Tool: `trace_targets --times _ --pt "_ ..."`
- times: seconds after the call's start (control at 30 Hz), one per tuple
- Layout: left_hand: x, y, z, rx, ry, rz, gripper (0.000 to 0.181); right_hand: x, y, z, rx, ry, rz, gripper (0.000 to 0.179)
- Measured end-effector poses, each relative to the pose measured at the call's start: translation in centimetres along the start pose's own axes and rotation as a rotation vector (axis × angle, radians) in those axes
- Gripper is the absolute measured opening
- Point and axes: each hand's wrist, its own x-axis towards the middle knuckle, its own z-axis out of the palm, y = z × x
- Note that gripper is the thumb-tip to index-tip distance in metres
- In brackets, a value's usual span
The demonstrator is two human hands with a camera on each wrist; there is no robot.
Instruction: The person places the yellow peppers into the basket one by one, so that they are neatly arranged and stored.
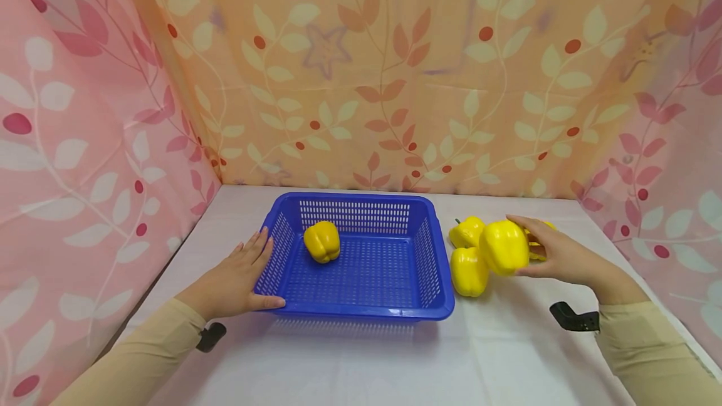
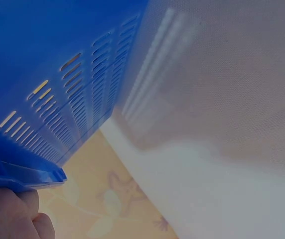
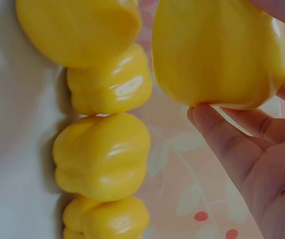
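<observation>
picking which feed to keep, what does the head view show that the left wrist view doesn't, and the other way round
Head only: the right hand, the pepper it holds, the loose peppers nearby and the floor of the basket. Left wrist only: the outer face of the basket's slotted side; what shows yellow through it, I can't tell. Both: the basket, left hand, white cloth and leafy curtain.

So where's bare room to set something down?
Free: inside the blue basket, right of its lone pepper; the white cloth in front of the basket. Crowded: the basket's left, by the left hand; its right, where peppers bunch by the right hand.
</observation>
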Motion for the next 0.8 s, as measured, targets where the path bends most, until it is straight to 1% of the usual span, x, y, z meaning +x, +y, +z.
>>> trace_targets --times 0.3,0.57,0.67,0.8 --pt "0.0 0.0 0.0 0.0 0.001 0.003 0.116 1.5 -1.4 -0.4 -0.021 -0.014 0.006 0.096" --pt "0.0 0.0 0.2 0.015 0.008 0.001 0.119 3.4 -2.3 -0.7 -0.028 -0.031 -0.058 0.095" --pt "0.0 0.0 0.1 0.009 0.011 0.004 0.118 4.0 -2.8 -0.6 -0.02 -0.052 -0.067 0.096" --pt "0.0 0.0 0.1 -0.001 0.014 0.004 0.118 4.8 -3.7 -0.3 0.002 -0.078 -0.059 0.096"
